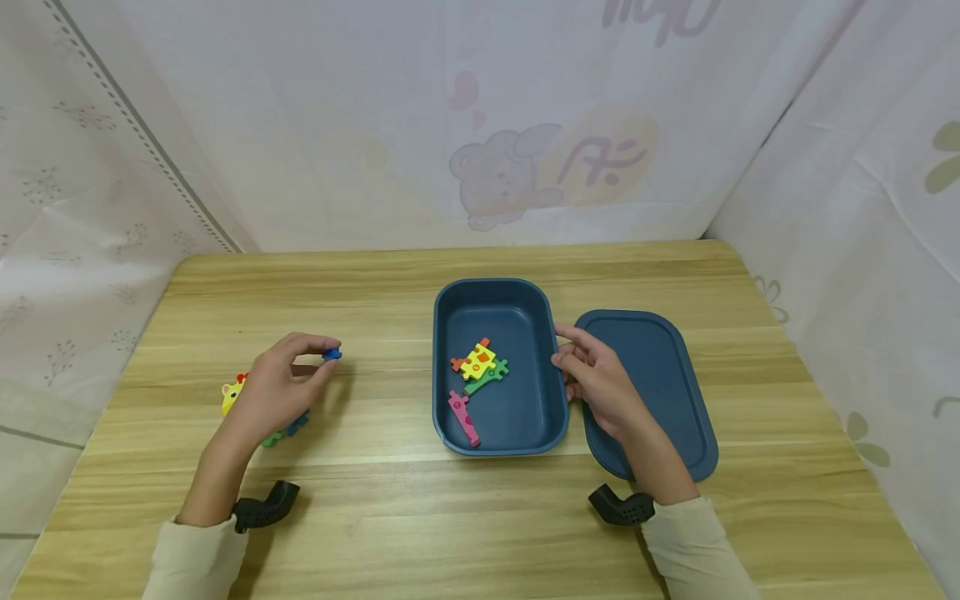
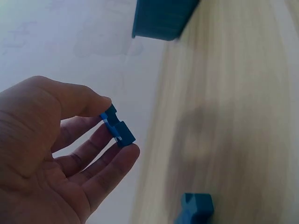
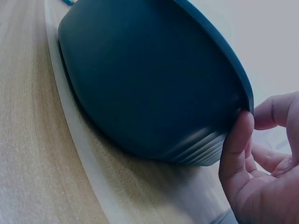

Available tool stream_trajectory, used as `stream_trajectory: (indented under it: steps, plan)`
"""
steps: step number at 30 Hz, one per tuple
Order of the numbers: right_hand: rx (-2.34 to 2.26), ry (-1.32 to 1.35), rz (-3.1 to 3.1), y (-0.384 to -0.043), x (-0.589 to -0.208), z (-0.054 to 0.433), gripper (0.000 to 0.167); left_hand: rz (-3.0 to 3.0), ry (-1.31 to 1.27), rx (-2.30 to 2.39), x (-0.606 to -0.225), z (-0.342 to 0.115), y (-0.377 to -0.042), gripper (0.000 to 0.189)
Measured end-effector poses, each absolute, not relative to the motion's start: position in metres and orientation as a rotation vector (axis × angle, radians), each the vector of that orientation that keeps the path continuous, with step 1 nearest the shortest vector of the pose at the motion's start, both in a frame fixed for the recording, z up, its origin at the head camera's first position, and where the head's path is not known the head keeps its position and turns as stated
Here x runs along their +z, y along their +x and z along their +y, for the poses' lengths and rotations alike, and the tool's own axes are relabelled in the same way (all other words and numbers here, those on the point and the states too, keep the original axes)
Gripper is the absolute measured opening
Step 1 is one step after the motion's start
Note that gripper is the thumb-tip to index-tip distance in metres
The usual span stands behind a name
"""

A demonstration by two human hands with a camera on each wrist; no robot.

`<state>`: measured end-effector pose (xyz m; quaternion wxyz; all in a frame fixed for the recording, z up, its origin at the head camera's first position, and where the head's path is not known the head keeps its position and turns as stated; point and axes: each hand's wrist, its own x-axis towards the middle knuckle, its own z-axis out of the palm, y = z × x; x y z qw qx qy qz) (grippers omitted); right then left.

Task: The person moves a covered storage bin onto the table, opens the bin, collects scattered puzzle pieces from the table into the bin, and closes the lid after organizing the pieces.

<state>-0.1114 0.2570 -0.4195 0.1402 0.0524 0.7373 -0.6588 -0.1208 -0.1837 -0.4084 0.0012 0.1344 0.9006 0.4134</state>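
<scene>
Head view: pinched in the left hand (image 1: pixel 273 392) above the tabletop (image 1: pixel 390 517), a small blue piece (image 1: pixel 332 354); clamped on the right rim of a dark blue box (image 1: pixel 491 297), the right hand (image 1: pixel 603 383); inside, a yellow piece (image 1: pixel 476 364) touching a green piece (image 1: pixel 490 377), and a pink piece (image 1: pixel 463 418); right of the box, a flat lid (image 1: pixel 667 383) partly under the right forearm (image 1: pixel 656 462); partly hidden by the left hand, more pieces (image 1: pixel 298 422)
</scene>
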Motion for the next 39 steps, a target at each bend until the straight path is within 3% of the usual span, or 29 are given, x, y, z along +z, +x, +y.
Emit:
stream_trajectory:
  steps: [39]
  plan:
    - [-1.928, 0.155, 2.117, -0.111, -0.419, 0.255, 0.058, 2.644, 0.411, 1.486, -0.402, -0.156, -0.134, 0.034]
